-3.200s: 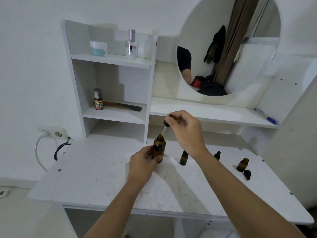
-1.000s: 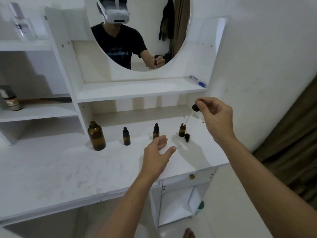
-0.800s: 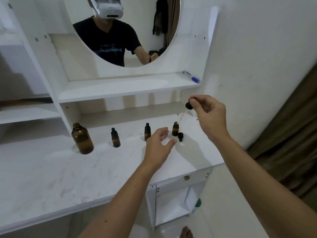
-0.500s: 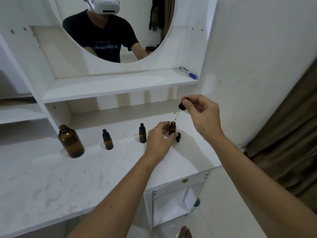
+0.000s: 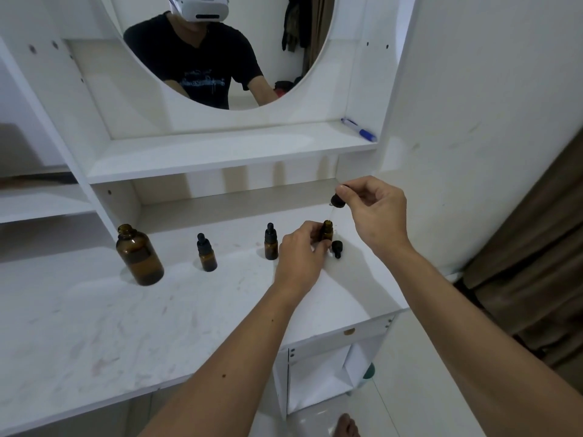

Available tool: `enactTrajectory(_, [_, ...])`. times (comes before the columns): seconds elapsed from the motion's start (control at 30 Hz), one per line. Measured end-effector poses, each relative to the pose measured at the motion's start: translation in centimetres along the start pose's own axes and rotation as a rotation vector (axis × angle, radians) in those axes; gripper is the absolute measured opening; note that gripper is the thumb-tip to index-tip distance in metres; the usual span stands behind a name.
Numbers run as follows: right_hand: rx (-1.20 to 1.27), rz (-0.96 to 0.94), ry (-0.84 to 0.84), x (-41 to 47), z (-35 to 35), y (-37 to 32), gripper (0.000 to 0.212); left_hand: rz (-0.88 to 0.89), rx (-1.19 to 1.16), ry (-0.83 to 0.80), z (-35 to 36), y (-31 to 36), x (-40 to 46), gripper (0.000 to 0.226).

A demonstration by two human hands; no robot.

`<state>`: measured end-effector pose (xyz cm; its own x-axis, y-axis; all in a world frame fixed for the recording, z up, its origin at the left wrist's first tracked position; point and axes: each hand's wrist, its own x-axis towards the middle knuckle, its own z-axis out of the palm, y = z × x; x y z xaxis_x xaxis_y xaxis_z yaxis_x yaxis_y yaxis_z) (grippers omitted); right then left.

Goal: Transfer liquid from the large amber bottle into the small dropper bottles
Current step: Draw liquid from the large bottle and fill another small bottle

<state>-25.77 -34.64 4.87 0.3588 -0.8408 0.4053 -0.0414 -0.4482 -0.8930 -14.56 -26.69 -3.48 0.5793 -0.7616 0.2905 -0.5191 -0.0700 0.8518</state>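
The large amber bottle (image 5: pixel 138 255) stands uncapped at the left of the white desk (image 5: pixel 94 326). Two capped small dropper bottles (image 5: pixel 206 253) (image 5: pixel 271 242) stand in a row to its right. My left hand (image 5: pixel 299 253) pinches an open small amber bottle (image 5: pixel 327 230) that stands on the desk. My right hand (image 5: pixel 375 212) pinches the black bulb of a glass dropper (image 5: pixel 337 201), its thin tube slanting down to just above that bottle's mouth. A loose black dropper cap (image 5: pixel 337 248) lies on the desk right beside the held bottle.
A shelf above the desk carries a blue-and-white pen (image 5: pixel 359 130). A round mirror (image 5: pixel 220 42) hangs over it, showing a person in a black shirt. The white wall (image 5: pixel 473 105) is close on the right, and a brown curtain (image 5: pixel 542 263) hangs beyond the desk's right end.
My left hand left the large bottle, travelled right and closed on the open small bottle. My right hand carried the dropper over to that bottle's mouth. The view swung right.
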Motion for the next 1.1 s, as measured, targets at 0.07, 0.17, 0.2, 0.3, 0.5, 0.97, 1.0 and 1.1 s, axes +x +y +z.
enactTrajectory(0.07, [-0.002,0.009,0.002,-0.1,0.1,0.0,0.007,0.0,0.001,0.004,0.1,0.0,0.0,0.024])
enactTrajectory(0.17, [0.001,0.011,-0.015,-0.1,0.1,-0.1,0.004,-0.005,-0.002,-0.001,0.0,0.0,0.0,0.023])
enactTrajectory(0.2, [0.002,0.008,-0.021,-0.2,0.1,-0.2,0.004,-0.006,0.002,-0.002,0.0,0.0,0.0,0.023])
enactTrajectory(0.3, [0.021,-0.005,-0.027,-0.3,0.0,-0.6,0.007,-0.015,0.003,-0.002,0.0,0.0,-0.1,0.024])
enactTrajectory(0.5, [0.103,-0.037,0.004,-0.2,-0.6,-2.1,0.01,-0.02,-0.014,-0.033,-0.3,0.0,-0.3,0.03])
enactTrajectory(0.97, [0.213,-0.092,-0.008,-2.6,1.9,-7.0,0.01,-0.076,-0.121,-0.071,-8.7,-1.0,-8.5,0.049])
enactTrajectory(1.0, [0.223,-0.099,-0.017,-3.0,2.5,-7.5,0.011,-0.086,-0.126,-0.073,-9.9,-1.3,-9.4,0.049])
enactTrajectory(1.1, [0.258,-0.11,-0.057,-3.9,4.8,-8.9,0.012,-0.125,-0.129,-0.051,-13.6,-2.3,-11.7,0.051])
